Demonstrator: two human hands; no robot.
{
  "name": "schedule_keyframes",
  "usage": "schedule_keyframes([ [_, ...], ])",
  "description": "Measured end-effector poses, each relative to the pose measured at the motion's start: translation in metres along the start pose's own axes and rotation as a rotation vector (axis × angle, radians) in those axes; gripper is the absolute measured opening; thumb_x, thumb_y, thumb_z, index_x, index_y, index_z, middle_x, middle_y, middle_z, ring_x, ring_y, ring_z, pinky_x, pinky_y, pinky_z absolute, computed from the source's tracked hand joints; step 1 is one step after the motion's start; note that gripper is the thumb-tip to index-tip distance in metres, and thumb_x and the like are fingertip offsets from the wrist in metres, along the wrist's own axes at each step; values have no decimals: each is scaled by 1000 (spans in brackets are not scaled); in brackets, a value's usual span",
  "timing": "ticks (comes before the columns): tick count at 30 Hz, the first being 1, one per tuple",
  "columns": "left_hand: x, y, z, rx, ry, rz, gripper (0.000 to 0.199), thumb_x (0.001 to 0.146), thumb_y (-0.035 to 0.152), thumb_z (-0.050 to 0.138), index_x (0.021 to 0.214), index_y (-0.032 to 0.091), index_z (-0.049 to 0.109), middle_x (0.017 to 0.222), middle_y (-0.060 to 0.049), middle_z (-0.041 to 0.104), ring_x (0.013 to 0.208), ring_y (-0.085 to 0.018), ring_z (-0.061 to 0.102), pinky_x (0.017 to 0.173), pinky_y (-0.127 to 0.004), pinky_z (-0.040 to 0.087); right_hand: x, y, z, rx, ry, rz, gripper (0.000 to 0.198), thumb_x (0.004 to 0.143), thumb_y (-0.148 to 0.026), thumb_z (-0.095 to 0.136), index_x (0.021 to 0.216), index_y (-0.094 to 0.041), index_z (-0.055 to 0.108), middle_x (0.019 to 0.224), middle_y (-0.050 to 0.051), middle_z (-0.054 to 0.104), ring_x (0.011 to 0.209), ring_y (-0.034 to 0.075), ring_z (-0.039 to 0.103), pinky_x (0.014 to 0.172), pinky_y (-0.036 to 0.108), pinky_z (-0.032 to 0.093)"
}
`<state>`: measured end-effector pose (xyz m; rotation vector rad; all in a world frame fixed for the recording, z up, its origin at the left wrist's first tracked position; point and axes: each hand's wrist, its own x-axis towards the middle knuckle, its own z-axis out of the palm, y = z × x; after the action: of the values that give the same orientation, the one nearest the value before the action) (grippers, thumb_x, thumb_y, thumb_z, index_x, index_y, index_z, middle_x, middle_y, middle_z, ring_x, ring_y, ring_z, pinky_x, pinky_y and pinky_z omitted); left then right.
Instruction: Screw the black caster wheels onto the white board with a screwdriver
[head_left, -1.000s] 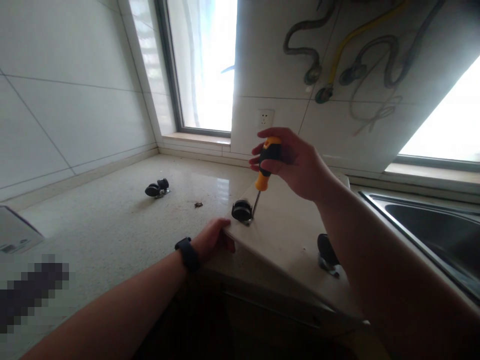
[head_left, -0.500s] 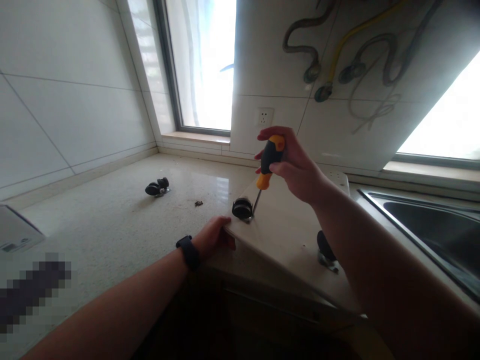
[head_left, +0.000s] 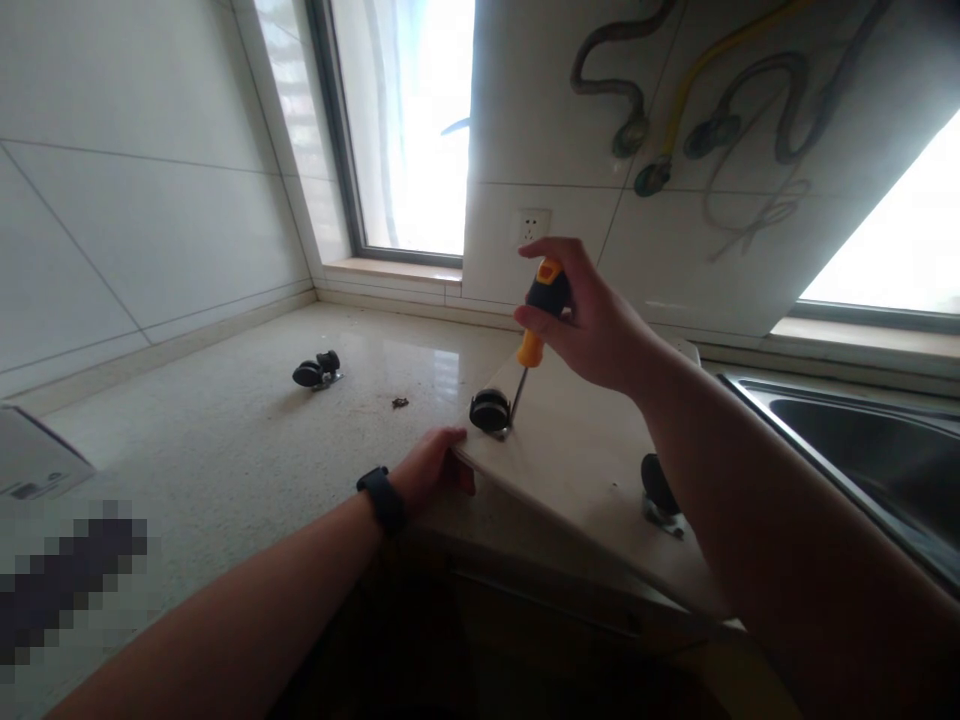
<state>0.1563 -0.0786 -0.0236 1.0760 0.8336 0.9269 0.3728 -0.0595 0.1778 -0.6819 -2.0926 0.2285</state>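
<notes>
head view: one screwdriver (head_left: 531,346), yellow and black handle, thin metal shaft, held above the near left corner of a pale board (head_left: 562,450); its long axis stands steep but tilted, handle end up and leaning right, tip down and slightly left, ending at the metal plate of an upturned black caster (head_left: 490,411); whether the tip sits in a screw is too small to tell; one right hand (head_left: 591,312), grasping the screwdriver by its handle, thumb along the near side, one finger reaching over the top; one left hand (head_left: 439,464), dark watch (head_left: 383,499) at the wrist, clasping the board's corner, thumb by the upper edge, fingers beneath; the board lies flat, its near edge slanting from the left hand down to the lower right, past the counter's front; a second caster (head_left: 660,485) on the board, partly behind the right forearm; surface: speckled light counter (head_left: 247,440), bearing a loose black caster piece (head_left: 316,370) with metal plate, a small brownish heap (head_left: 400,403) too small to identify, and a white box (head_left: 41,455) cut by the left margin; a pixelated dark patch below the box; steel sink (head_left: 870,470) at right; room: large pale wall tiles (head_left: 142,230), bright window (head_left: 412,130), white socket (head_left: 534,226), grey hoses (head_left: 609,86) and one yellow pipe (head_left: 688,92) on the back wall; a second bright window (head_left: 900,240), far right.
</notes>
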Motion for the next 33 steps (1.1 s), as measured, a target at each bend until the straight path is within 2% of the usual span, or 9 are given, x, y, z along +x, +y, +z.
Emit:
schedule_keyframes([
  [4, 0, 0, 0, 10, -15, 19, 50, 90, 52, 48, 60, 16, 65, 49, -8, 63, 46, -18, 58, 56, -31, 47, 4, -3, -7, 331, -143, 70, 52, 92, -17, 60, 139, -33, 45, 129, 4, 60, 114, 22, 67, 88, 40, 63],
  [6, 0, -1, -1, 20, -23, 31, 52, 91, 53, 49, 59, 16, 65, 49, -9, 63, 46, -18, 59, 57, -31, 47, 6, -6, -9, 324, -130, 86, 51, 88, -18, 66, 135, -30, 49, 118, 3, 64, 106, 21, 70, 88, 39, 62],
  [12, 2, -5, -6, 59, -43, 51, 58, 94, 55, 46, 56, 16, 66, 53, -11, 65, 50, -19, 62, 59, -32, 48, 13, -11, -11, -22, 26, 60, 51, 72, -33, 89, 116, -23, 66, 91, -2, 63, 79, 15, 62, 71, 33, 55],
  [17, 2, -2, -3, 71, -36, 58, 55, 93, 53, 46, 55, 17, 64, 49, -9, 63, 47, -18, 60, 58, -32, 47, 15, -13, -5, -302, 196, 76, 35, 72, -31, 87, 99, -21, 69, 72, -5, 54, 63, 11, 45, 57, 30, 40],
  [21, 0, 0, -1, 73, -35, 52, 55, 92, 54, 46, 55, 17, 64, 49, -9, 62, 46, -18, 60, 57, -32, 47, 14, -23, 2, -506, 254, 181, 31, 71, -32, 85, 94, -22, 66, 71, -2, 57, 63, 14, 48, 59, 33, 43],
  [25, -1, 0, -1, 81, -27, 47, 56, 92, 55, 46, 56, 17, 64, 49, -10, 63, 47, -18, 60, 56, -31, 47, 16, -34, 8, -684, 300, 288, 32, 72, -32, 83, 94, -22, 64, 79, 5, 62, 73, 22, 56, 69, 42, 51],
  [29, -3, 1, -1, 87, -30, 56, 55, 93, 57, 46, 59, 17, 65, 50, -9, 64, 47, -18, 59, 57, -31, 47, 24, -32, 4, -665, 214, 269, 39, 72, -32, 85, 101, -20, 62, 79, 7, 58, 87, 32, 62, 85, 56, 55],
  [31, -5, 2, 1, 89, -37, 62, 55, 93, 57, 46, 62, 17, 66, 50, -9, 64, 46, -18, 59, 57, -32, 47, 28, -25, -3, -486, 96, 246, 44, 73, -28, 85, 109, -21, 60, 80, 6, 57, 89, 31, 63, 87, 57, 57],
  [33, -7, 4, 2, 95, -44, 69, 56, 93, 59, 45, 63, 17, 66, 50, -9, 63, 46, -18, 59, 56, -31, 46, 31, -17, -12, -224, -53, 262, 49, 77, -24, 83, 118, -24, 56, 85, 5, 60, 84, 27, 65, 78, 50, 62],
])
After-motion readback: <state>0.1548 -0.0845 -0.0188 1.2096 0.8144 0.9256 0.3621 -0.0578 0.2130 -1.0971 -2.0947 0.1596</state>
